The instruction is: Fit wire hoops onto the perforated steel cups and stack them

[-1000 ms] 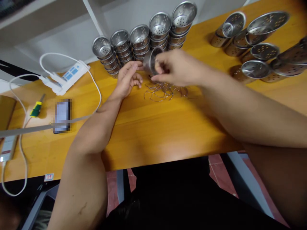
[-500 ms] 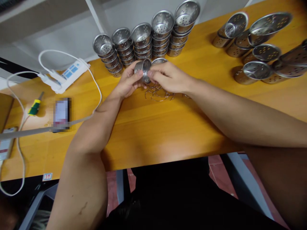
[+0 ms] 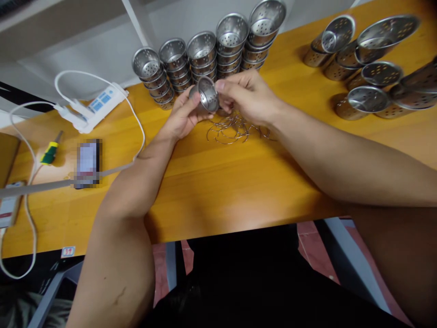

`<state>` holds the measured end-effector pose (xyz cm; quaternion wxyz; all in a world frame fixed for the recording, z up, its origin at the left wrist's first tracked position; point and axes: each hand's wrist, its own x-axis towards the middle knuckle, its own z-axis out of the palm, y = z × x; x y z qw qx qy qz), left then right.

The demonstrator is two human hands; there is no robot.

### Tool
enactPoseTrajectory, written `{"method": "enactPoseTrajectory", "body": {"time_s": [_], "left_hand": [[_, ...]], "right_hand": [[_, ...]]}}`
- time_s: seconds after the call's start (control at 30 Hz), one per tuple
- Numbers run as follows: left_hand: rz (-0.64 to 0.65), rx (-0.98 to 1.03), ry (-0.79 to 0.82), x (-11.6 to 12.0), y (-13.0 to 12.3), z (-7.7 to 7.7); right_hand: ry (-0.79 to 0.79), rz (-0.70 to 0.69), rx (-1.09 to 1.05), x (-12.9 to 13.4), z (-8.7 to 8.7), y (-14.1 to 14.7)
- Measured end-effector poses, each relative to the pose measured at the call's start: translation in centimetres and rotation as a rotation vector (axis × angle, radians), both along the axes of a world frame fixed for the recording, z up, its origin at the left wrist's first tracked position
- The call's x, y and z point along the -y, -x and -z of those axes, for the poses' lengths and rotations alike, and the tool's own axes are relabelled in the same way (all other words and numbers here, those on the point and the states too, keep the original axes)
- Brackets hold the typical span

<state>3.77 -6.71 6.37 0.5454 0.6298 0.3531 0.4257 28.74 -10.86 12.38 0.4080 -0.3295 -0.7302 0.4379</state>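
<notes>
A small perforated metal cup (image 3: pixel 209 96) is held in my left hand (image 3: pixel 184 114), its open mouth tilted toward me and the thumb on its rim. My right hand (image 3: pixel 247 98) is at the cup's right side with thumb and fingers pinched near the rim; whatever is between the fingertips is too small to make out. Beneath and between my hands, a loose pile of thin curved metal wires (image 3: pixel 232 130) lies on the wooden table (image 3: pixel 218 191). Several stacks of perforated cups (image 3: pixel 201 52) stand just behind my hands.
More perforated cups (image 3: pixel 368 99), some tilted, stand at the right. To the left are a white power strip (image 3: pixel 102 104) with cables, a blurred phone (image 3: pixel 88 161), a green and yellow tool (image 3: pixel 50 153) and a white device (image 3: pixel 11 207).
The cup in my left hand has turned so its inside faces me more. My right hand has moved slightly up and right, uncovering more of the wires.
</notes>
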Motion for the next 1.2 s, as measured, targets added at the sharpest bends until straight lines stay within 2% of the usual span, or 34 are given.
{"method": "enactPoseTrajectory", "body": {"time_s": [0.13, 0.27, 0.33, 0.43, 0.53, 0.63, 0.8, 0.87, 0.93, 1.03, 1.13, 1.2], "left_hand": [[0.054, -0.072, -0.030, -0.8, 0.9, 0.0], [-0.073, -0.094, -0.033, -1.8, 1.3, -0.2], [-0.108, -0.115, -0.036, -2.1, 1.4, -0.1], [-0.093, -0.127, -0.051, -2.5, 1.5, 0.4], [-0.142, -0.004, 0.000, -2.5, 1.5, 1.0], [-0.157, 0.141, 0.046, -1.9, 1.3, 1.1], [-0.141, 0.232, 0.086, -0.9, 1.0, 0.5], [-0.143, 0.225, 0.078, -0.6, 0.9, 0.2], [-0.122, 0.199, 0.061, -0.4, 0.8, 0.1], [-0.049, 0.147, 0.000, -0.6, 0.7, 0.5], [0.016, 0.081, -0.084, -1.7, 0.8, 1.5], [0.030, 0.031, -0.172, -2.9, 0.9, 2.5]], "right_hand": [[-0.011, -0.167, 0.055, 0.4, -0.6, -0.7], [-0.149, -0.280, 0.188, 1.5, -1.2, -0.8], [-0.216, -0.312, 0.323, 1.8, -1.0, -0.6], [-0.239, -0.369, 0.559, 1.9, -0.2, -0.3], [-0.258, -0.387, 0.688, 1.7, 0.5, -0.3], [-0.303, -0.323, 0.658, 1.5, 0.8, -0.4], [-0.361, 0.089, 0.414, 1.5, 0.5, -0.6], [-0.350, 0.204, 0.317, 1.2, 0.5, -0.7], [-0.334, 0.223, 0.234, 0.7, 0.7, -0.8], [-0.312, 0.171, 0.158, -0.2, 1.1, -1.1], [-0.283, 0.127, 0.137, -0.7, 1.1, -1.5], [-0.289, 0.145, 0.146, -1.0, 0.9, -1.9]]}}
